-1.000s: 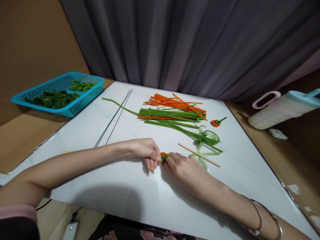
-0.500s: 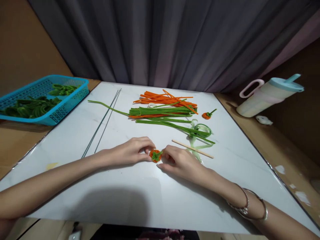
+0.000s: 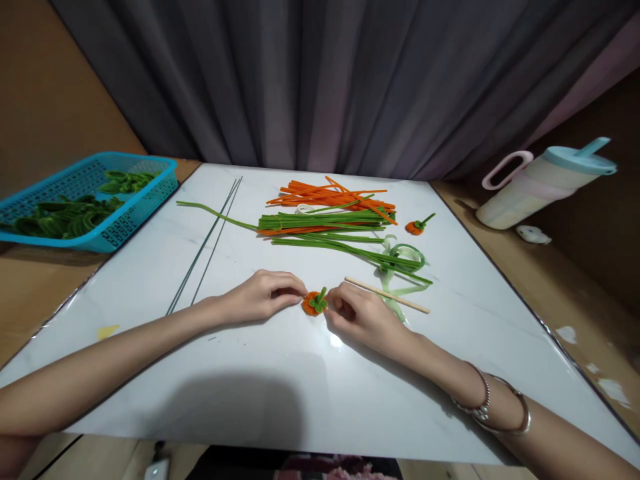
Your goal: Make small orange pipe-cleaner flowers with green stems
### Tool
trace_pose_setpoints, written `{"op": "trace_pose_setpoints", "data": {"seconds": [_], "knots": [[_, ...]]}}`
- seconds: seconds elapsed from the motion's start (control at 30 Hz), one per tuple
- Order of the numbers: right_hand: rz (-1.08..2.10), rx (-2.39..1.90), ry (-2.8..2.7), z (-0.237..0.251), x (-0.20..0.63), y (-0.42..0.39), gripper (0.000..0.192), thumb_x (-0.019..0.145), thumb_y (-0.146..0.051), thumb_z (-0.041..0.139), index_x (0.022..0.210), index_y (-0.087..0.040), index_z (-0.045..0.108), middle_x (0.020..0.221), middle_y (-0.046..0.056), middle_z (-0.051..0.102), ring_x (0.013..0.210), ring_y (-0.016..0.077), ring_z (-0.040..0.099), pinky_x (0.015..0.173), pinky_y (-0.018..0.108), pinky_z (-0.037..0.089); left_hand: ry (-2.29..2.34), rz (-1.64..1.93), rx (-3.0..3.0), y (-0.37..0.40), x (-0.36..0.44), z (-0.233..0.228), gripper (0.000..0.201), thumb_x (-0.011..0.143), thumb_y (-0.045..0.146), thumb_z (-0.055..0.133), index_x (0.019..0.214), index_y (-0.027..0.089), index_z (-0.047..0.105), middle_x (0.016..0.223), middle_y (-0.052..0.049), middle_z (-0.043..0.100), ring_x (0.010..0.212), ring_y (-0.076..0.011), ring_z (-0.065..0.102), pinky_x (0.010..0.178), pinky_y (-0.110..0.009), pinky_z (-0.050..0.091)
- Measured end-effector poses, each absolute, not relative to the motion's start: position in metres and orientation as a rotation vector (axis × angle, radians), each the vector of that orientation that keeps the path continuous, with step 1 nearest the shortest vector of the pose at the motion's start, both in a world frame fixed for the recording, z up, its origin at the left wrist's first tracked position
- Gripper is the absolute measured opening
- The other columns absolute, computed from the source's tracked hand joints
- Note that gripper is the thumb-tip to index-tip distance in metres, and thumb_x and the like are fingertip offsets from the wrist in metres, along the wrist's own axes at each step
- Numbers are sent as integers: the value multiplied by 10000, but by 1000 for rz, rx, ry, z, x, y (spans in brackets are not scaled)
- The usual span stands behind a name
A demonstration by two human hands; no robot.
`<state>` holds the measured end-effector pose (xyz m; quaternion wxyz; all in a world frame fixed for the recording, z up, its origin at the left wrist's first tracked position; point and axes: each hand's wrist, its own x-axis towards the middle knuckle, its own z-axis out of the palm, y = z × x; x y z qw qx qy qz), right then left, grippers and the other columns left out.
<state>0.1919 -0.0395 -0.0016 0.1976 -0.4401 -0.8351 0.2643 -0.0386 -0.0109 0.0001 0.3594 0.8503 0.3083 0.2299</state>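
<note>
Between my two hands, over the white tabletop, is a small orange pipe-cleaner fruit (image 3: 311, 307) with green leaves and a short green stem. My left hand (image 3: 263, 295) pinches its left edge, thumb and fingertips together. On the other side, my right hand (image 3: 364, 312) has its fingers curled in and closed at the right edge. A thin wooden stick (image 3: 387, 295) lies just beyond my right hand. Behind it is a roll of pale green tape (image 3: 407, 255), partly under loose green pipe cleaners (image 3: 345, 250). A second orange pipe-cleaner fruit (image 3: 415, 228) rests farther back on the right.
Bundled green pipe cleaners (image 3: 320, 222) and orange pipe cleaners (image 3: 330, 195) lie at the table's back. Thin dark wires (image 3: 205, 247) stretch along the left. A blue basket (image 3: 103, 237) holds green curled pieces. A tumbler (image 3: 533, 193) stands at the right.
The orange fruit has turned, its green top now facing right with the stem pointing up. Both hands have shifted slightly away from me, and my right hand's thumb and fingers have come closer together.
</note>
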Motion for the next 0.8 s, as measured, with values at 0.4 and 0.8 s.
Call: {"op": "trace_pose_setpoints", "data": {"seconds": [0.4,0.8], "knots": [[728,-1140,-2390,0,195,-36,99,841,-153,488,880,-165,578,714,-2,541,624,111,482,588,227,369,719,524,2128,-12,-40,2,186,814,264,629,958,150,604,941,-62,623,849,-147,576,762,-283,476],[796,-1083,-2408,-1,194,-35,147,872,-167,487,939,-167,617,754,18,605,644,117,525,594,223,388,702,653,2243,-17,-38,-7,118,876,203,541,959,142,597,948,-80,630,847,-146,595,723,-259,485]]}}
